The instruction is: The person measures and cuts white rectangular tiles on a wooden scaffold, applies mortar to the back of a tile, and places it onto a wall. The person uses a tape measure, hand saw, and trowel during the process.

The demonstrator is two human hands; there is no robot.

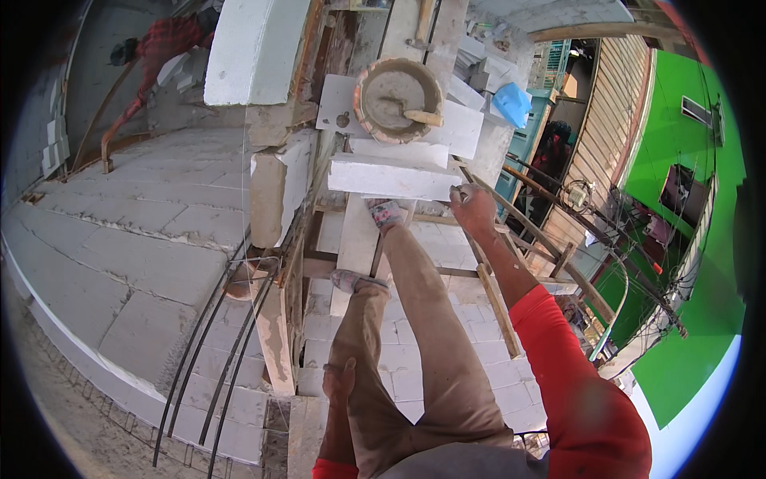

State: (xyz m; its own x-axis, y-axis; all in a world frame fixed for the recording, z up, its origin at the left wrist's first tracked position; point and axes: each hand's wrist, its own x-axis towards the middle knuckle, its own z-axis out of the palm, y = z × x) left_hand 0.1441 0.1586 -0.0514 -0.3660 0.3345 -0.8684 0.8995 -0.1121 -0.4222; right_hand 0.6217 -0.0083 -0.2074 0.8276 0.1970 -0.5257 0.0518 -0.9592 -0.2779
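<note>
A long white block (395, 177) lies crosswise in front of my feet. At its right end is my right hand (474, 209), its fingers curled together close to the block's edge. Something small and grey shows at the fingertips, too small to name. My left hand (339, 380) rests on my left leg near the knee, holding nothing, its fingers partly spread. Beyond the block stands a round bucket (363, 76) of grey mortar. A tool with a wooden handle (423, 118) sits in it, its working end partly sunk in the mortar.
My feet are on narrow planks (357, 247) above a block wall or floor. Steel rods (209, 363) stick out at lower left. Wooden rails (550, 249) and cables (638, 275) run at right. A blue bag (511, 104) lies beyond. Another person (163, 52) bends at far left.
</note>
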